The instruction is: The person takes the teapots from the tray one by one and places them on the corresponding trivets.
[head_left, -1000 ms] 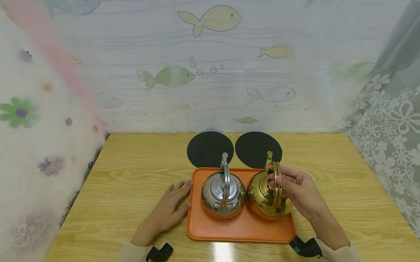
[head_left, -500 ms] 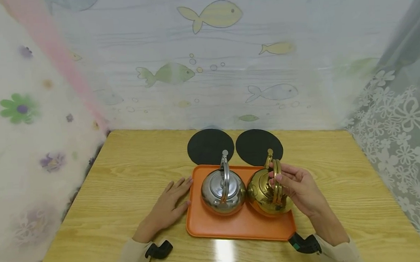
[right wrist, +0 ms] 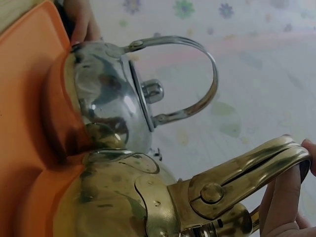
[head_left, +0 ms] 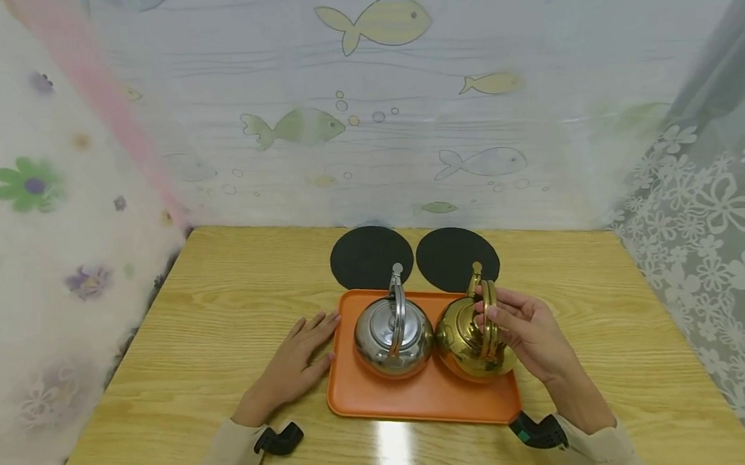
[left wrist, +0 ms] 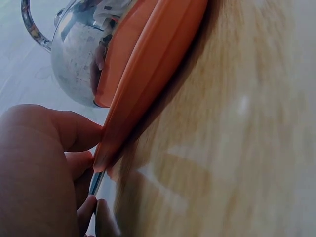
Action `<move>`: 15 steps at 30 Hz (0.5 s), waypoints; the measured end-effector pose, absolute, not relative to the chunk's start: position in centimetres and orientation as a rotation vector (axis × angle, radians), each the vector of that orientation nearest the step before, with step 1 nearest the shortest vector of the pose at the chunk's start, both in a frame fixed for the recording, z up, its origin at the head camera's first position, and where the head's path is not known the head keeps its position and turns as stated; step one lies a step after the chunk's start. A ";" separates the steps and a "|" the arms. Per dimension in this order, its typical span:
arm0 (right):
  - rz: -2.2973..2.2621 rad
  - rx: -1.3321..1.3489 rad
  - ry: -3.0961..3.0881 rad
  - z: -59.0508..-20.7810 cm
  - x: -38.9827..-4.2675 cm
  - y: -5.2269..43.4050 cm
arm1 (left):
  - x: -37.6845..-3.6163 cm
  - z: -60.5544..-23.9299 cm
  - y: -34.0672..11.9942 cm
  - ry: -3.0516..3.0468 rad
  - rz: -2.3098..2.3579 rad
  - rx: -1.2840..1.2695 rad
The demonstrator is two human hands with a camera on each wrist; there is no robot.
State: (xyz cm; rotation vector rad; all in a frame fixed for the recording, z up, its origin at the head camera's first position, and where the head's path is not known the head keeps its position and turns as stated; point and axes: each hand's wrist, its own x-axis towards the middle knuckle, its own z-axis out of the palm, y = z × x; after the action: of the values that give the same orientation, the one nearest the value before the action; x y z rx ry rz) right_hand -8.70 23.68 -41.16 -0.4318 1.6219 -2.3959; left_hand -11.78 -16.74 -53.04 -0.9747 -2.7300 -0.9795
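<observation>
An orange tray [head_left: 419, 398] lies on a wooden table [head_left: 212, 318]. On it stand a silver kettle [head_left: 393, 333] [right wrist: 106, 103] at left and a gold kettle [head_left: 469, 336] [right wrist: 113, 197] at right, side by side. My right hand [head_left: 519, 326] curls its fingers [right wrist: 291, 197] round the gold kettle's upright handle [head_left: 489, 311] [right wrist: 247, 170]. My left hand [head_left: 297, 359] lies flat on the table, its fingers [left wrist: 74, 136] touching the tray's left edge [left wrist: 143, 94].
Two round black mats [head_left: 371, 257] [head_left: 457, 258] lie just behind the tray. Curtains with fish and flower prints close in the table at the back and both sides. Bare wood extends to the left and right of the tray.
Hands, kettles and tray keep their places; only the head view has shifted slightly.
</observation>
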 end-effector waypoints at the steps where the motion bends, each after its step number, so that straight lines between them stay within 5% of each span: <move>1: -2.401 -0.430 1.617 -41.2 -8.7 23.6 | -11.8 -53.0 -16.8 -2.731 -0.978 -0.971; 15: -2.435 -0.439 1.592 -41.1 -8.6 23.3 | -11.7 -53.2 -16.8 -2.730 -0.987 -0.959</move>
State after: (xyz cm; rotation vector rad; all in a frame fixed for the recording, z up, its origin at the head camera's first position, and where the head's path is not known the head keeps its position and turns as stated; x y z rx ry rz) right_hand -8.62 23.31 -41.15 -0.4385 1.5915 -2.4348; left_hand -11.70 -16.85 -53.17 -0.9586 -2.7303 -0.9875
